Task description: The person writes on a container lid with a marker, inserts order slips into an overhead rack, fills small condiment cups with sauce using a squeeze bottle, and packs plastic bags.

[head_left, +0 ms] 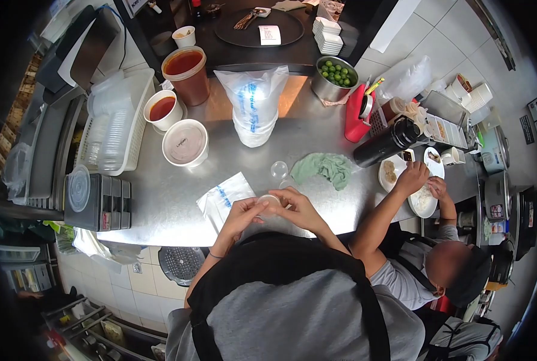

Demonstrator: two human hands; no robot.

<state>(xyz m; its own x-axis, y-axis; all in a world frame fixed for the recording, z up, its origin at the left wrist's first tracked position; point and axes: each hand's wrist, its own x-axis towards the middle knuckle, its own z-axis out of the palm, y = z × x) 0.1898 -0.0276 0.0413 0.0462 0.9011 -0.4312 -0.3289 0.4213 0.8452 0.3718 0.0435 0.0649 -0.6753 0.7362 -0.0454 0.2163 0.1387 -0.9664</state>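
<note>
At the steel counter's near edge, my left hand (243,216) and my right hand (297,209) are closed around a small clear plastic sauce cup (270,203). Fingers of both hands press at its rim; its contents are hard to make out. Beside my left hand lies a flat white plastic bag (225,195) with blue print. Just beyond the cup is a small clear round lid or cup (279,169). A crumpled green cloth (322,169) rests to the right of it.
A white lidded tub (185,143), a bowl of red sauce (162,109) and a bagged stack (254,114) stand behind. A black flask (388,143) stands right, near a co-worker's hands (414,178) over a plate (423,201). Left are a basket (137,129) and drawers (100,198).
</note>
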